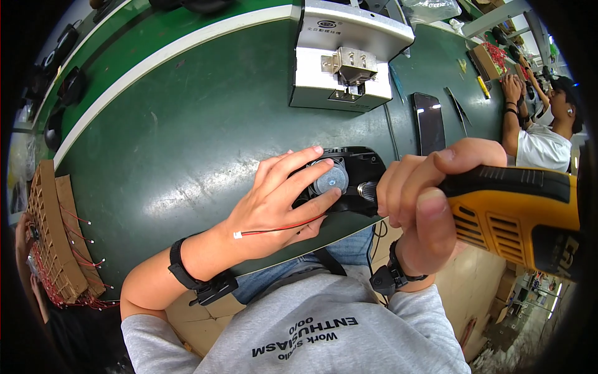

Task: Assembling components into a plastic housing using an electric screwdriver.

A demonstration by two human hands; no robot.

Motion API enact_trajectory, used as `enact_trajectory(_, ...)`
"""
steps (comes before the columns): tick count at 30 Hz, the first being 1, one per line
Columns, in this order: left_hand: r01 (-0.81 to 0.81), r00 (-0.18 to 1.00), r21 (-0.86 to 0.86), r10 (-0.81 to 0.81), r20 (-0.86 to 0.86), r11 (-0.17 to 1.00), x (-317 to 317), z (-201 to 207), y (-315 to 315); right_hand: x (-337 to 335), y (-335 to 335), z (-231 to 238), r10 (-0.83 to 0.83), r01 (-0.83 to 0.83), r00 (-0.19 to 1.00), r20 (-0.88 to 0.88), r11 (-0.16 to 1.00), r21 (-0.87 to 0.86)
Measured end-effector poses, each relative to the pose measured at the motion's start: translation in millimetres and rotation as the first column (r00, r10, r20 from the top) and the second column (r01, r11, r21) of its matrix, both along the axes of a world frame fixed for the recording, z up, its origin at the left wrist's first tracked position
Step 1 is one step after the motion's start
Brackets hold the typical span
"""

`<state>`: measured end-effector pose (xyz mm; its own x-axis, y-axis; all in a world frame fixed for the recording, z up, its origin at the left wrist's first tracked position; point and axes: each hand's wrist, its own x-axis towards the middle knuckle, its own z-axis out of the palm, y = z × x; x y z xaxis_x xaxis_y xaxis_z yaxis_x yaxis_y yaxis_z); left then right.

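A black plastic housing [365,166] lies on the green table near its front edge. Set in it is a round grey metal part [331,178] that looks like a speaker's back. My left hand [265,202] grips this part and the housing's left side, fingers laid across the metal. From under that hand a red and black wire [277,230] runs left over its back to a white plug. My right hand [430,181] is closed around the front of a yellow and black power screwdriver [517,212]. Its tip points left at the housing, beside the metal part; exact contact is unclear.
A silver boxy machine [342,65] stands at the table's far side. A phone [428,123] and tweezers [458,109] lie right of it. Cardboard trays with red wires [59,230] stand at the left. Another person [542,131] works at the far right.
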<state>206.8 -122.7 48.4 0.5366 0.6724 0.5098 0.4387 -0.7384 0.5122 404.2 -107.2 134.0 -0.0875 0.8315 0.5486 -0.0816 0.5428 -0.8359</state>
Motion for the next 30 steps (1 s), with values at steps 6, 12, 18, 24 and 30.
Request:
enact_trajectory(6,-0.005,1.000,0.027,0.006,-0.024,1.000,-2.4,1.4,-1.1,0.0,2.6,10.1,0.005,-0.005,1.000,0.020,1.000,0.012)
enact_trajectory(12,0.017,0.986,0.262,0.027,-0.166,0.965,2.7,-1.6,-6.9,38.1,25.9,51.5,0.149,-0.140,0.987,-0.056,0.981,0.137)
enact_trajectory(18,0.001,0.983,0.279,0.051,-0.178,0.960,5.6,0.6,-11.5,28.6,49.4,77.9,0.033,-0.032,0.999,-0.029,0.999,0.028)
enact_trajectory(24,-0.024,0.981,0.284,0.078,-0.180,0.959,9.8,2.9,-12.0,24.4,77.5,67.4,0.149,-0.148,0.989,-0.005,0.984,0.099)
enact_trajectory(30,-0.041,0.985,0.243,0.080,-0.153,0.969,8.0,1.0,-10.8,-13.4,78.2,72.5,0.114,-0.108,0.993,-0.019,0.975,0.194)
